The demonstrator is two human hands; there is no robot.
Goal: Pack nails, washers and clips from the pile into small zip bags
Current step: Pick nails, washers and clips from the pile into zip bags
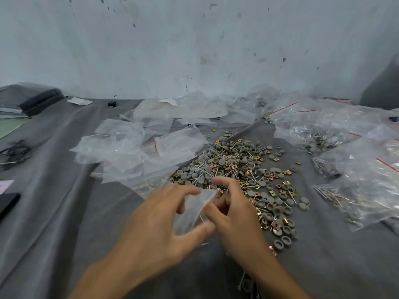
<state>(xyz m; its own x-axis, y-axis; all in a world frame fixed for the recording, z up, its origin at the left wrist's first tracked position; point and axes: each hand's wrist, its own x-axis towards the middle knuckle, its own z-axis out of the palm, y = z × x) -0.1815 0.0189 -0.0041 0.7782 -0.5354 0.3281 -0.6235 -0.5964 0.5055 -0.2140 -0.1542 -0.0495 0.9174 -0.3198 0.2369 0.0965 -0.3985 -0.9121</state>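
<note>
Hands on one zip bag point(192, 204) (blurred), left hand point(157, 219) gripping it, right hand point(235, 216) pinching its mouth.

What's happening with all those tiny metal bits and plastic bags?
A person is packing small hardware. Both hands hold one small zip bag: the left hand grips it and the right hand pinches its red-striped top. The picture is too blurred to tell how full it is. The pile of nails, washers and clips lies just past the hands on a grey cloth. Empty bags lie left of the pile and filled bags lie to its right.
</note>
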